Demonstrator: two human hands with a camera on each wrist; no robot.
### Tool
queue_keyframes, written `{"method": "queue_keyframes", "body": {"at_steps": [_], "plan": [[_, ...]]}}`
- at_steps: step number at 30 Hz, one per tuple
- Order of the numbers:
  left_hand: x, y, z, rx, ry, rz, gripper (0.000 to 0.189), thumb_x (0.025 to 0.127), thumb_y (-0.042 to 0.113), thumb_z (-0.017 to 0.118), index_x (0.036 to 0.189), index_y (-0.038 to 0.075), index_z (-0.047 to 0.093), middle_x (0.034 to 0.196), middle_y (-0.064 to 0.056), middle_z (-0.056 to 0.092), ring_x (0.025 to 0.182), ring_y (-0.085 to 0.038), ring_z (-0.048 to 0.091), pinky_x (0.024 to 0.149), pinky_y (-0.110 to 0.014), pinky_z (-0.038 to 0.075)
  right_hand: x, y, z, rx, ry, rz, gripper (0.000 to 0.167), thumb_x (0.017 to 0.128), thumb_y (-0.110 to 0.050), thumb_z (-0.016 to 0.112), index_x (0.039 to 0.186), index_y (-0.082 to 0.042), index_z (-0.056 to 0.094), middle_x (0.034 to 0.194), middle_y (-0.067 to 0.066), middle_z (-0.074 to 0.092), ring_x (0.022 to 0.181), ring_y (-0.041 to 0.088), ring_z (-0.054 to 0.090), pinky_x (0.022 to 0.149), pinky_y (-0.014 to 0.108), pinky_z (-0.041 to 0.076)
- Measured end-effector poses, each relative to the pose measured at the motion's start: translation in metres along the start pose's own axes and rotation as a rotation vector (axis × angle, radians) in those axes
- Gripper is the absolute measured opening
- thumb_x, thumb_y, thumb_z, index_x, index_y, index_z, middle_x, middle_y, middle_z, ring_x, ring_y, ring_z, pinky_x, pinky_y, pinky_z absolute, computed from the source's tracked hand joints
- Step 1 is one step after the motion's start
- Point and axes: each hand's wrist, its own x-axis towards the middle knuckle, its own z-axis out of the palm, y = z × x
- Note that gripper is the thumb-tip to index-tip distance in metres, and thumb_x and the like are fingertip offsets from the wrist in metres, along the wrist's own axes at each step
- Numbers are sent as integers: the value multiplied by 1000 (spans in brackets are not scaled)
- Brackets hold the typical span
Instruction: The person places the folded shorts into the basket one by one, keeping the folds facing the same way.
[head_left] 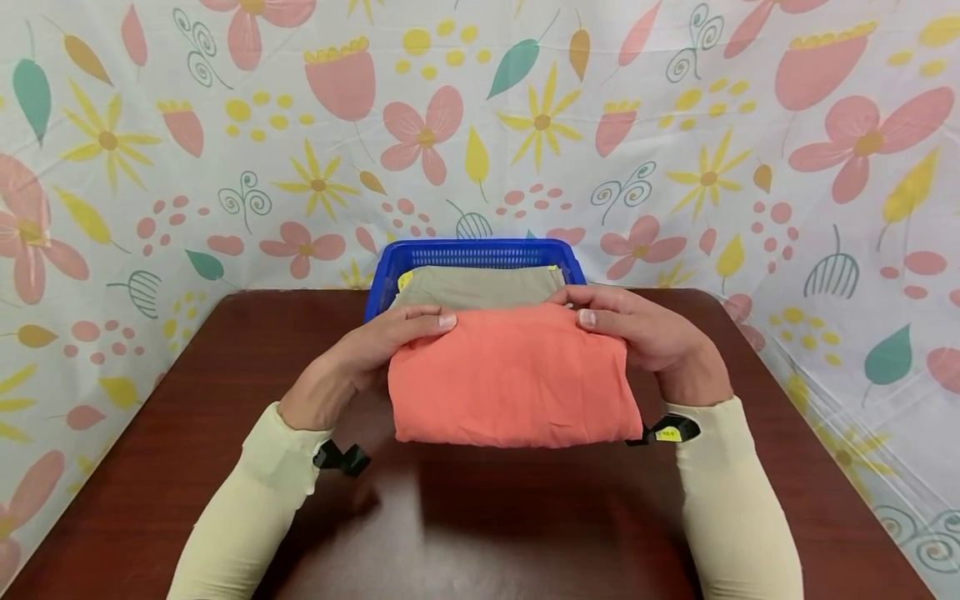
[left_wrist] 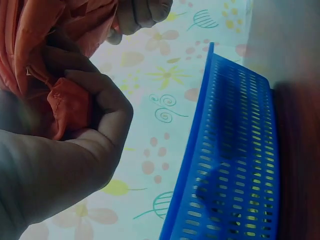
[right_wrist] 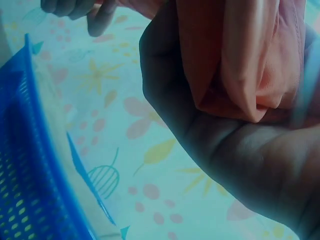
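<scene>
A folded coral-coloured cloth (head_left: 513,379) hangs above the table, held at its two upper corners. My left hand (head_left: 382,337) grips its left side, thumb on the near face; in the left wrist view the fingers (left_wrist: 117,107) curl round the folds. The right hand (head_left: 645,329) holds the other side the same way, and in the right wrist view its palm wraps the layered edge. Just behind the cloth stands a blue perforated basket (head_left: 378,279) with a folded beige cloth (head_left: 480,285) in it. The cloth I hold hides the basket's front.
The basket stands at the far edge of a dark brown table (head_left: 225,375). A white curtain (head_left: 480,108) printed with flowers and leaves hangs behind and along both sides. Black straps (head_left: 341,458) show at my wrists.
</scene>
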Motion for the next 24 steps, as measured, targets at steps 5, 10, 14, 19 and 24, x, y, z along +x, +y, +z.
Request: {"method": "queue_keyframes", "body": {"at_steps": [5,10,14,19,24], "plan": [[6,4,-3,-53,-43,76,30,108,33,56,117,8,68,91,-5,74,74,-20,77,69,-34,63,3,-2,-6,79,57,25,32,114,-13,40,140,1,52,119,6,68,101,17,69,83,28,60],[13,6,-7,-76,-38,116,29,108,35,56,107,10,70,84,-3,73,71,-19,76,66,-33,62,7,-3,-11,177,158,38,25,114,-15,45,134,-5,57,114,3,68,96,14,69,79,27,60],[17,6,-11,-84,4,110,29,108,35,58,105,10,72,83,-2,73,70,-18,75,65,-32,62,10,-3,-13,188,207,41,24,114,-16,46,132,-7,60,115,1,68,99,14,68,82,27,60],[17,5,-17,-104,21,103,30,107,34,58,111,8,71,83,-5,75,69,-19,76,63,-33,63,12,-3,-17,148,277,65,23,113,-16,47,129,-7,62,114,3,68,99,15,67,81,28,61],[18,3,-22,-120,42,99,30,107,33,58,114,7,71,85,-5,76,70,-19,77,66,-33,63,14,1,-20,113,349,107,21,112,-17,50,125,-6,63,110,4,69,94,15,69,76,28,61]]}}
